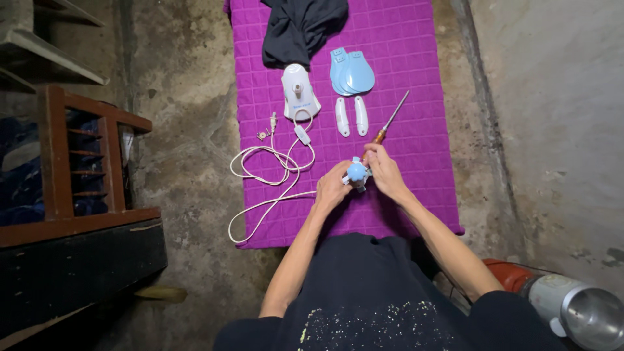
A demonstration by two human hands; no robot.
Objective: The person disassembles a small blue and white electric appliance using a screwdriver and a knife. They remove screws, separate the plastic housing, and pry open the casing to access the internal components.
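Note:
Over a purple quilted mat (416,58), my left hand (333,188) and my right hand (385,172) together grip a small light-blue round hub (357,171) with white parts. A screwdriver (391,121) with an orange-brown handle sticks up and away from my right hand, which seems to hold it too. Farther up the mat lie a white motor housing (299,91), a stack of light-blue blades (351,71) and two white oblong pieces (351,116).
A white power cord (270,172) with a switch loops off the mat's left edge onto the concrete floor. A dark cloth (300,26) lies at the mat's far end. A wooden chair (71,162) stands left. A metal pot (578,309) sits lower right.

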